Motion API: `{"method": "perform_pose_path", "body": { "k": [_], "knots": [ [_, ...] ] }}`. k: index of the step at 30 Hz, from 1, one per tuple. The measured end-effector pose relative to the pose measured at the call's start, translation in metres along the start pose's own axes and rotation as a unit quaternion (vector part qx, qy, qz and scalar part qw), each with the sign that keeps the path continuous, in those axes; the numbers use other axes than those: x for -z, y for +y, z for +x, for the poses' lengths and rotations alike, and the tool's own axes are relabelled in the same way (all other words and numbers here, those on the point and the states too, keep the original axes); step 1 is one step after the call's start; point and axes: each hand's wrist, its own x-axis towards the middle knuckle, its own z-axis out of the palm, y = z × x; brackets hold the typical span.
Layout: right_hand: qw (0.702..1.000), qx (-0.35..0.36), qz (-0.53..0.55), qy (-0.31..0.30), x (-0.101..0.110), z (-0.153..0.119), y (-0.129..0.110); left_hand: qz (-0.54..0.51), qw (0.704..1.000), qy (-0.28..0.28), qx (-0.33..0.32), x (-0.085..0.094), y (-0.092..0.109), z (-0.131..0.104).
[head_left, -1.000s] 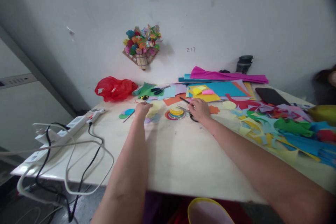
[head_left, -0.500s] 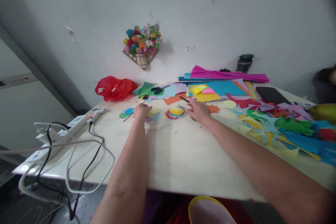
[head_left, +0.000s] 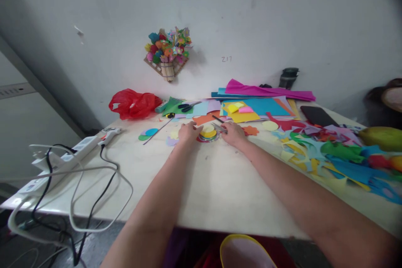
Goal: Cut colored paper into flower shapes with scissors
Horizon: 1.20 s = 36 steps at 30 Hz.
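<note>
My left hand (head_left: 188, 132) is at the left side of a small stack of round paper pieces (head_left: 208, 135), yellow with other colours below. Its thumb and fingertips close on the edge of a pale yellow paper piece (head_left: 207, 128) over the stack. My right hand (head_left: 234, 134) grips scissors (head_left: 219, 127), their silver blades pointing left toward the stack. A dark, thin stick (head_left: 217, 119) reaches out beyond its fingers; whether the hand holds it is unclear. Lilac paper (head_left: 171, 141) lies partly behind my left hand. Beside my right hand is an orange paper flower (head_left: 251, 130).
Blue and green paper circles (head_left: 151, 132) and a thin strip (head_left: 157, 130) lie left. A red plastic bag (head_left: 133, 104), dark-handled scissors (head_left: 186, 107) and coloured sheets (head_left: 266, 106) line the back. Paper scraps (head_left: 333, 150) spread right. A power strip (head_left: 78, 150) with cables occupies the left edge.
My left hand has moved right, from the pale yellow and lilac pieces to the stack. A pale yellow piece now lies over the stack. My right hand stays beside it with the scissors.
</note>
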Motion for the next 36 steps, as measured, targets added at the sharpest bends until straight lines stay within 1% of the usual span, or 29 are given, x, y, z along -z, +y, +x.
{"method": "perform_pose_path", "body": {
  "k": [3,6,10,15,18,23,27,31,33,36],
  "knots": [
    [1.000,-0.010,0.004,0.020,-0.001,0.001,0.002,-0.027,0.999,-0.004,-0.028,-0.008,0.003,-0.001],
    [0.999,-0.019,-0.002,0.026,-0.002,0.001,0.003,-0.011,0.998,-0.027,-0.058,-0.011,0.005,-0.001],
    [0.999,-0.011,-0.028,0.029,0.000,0.000,0.000,-0.017,0.997,-0.044,-0.058,-0.014,0.008,-0.001],
    [0.999,0.020,-0.041,0.015,0.003,-0.002,-0.005,-0.068,0.995,-0.044,-0.064,-0.019,0.007,-0.002],
    [0.999,0.035,-0.042,0.002,0.002,-0.003,-0.006,-0.065,0.995,-0.035,-0.066,-0.021,0.008,-0.003],
    [0.999,0.046,-0.025,0.003,-0.002,-0.002,-0.005,-0.028,0.991,-0.023,-0.131,-0.021,0.009,-0.003],
    [0.999,0.049,0.010,-0.011,-0.004,0.002,-0.003,-0.021,0.984,-0.006,-0.179,-0.022,0.008,-0.002],
    [0.995,0.077,0.055,-0.011,-0.006,0.006,-0.001,-0.027,0.972,0.000,-0.233,-0.026,0.008,-0.001],
    [0.993,0.086,0.081,-0.007,-0.006,0.006,0.000,-0.032,0.967,0.007,-0.251,-0.026,0.008,-0.001],
    [0.991,0.074,0.113,0.006,-0.006,0.007,0.000,-0.046,0.963,0.017,-0.264,-0.026,0.008,-0.002]
  ]
}}
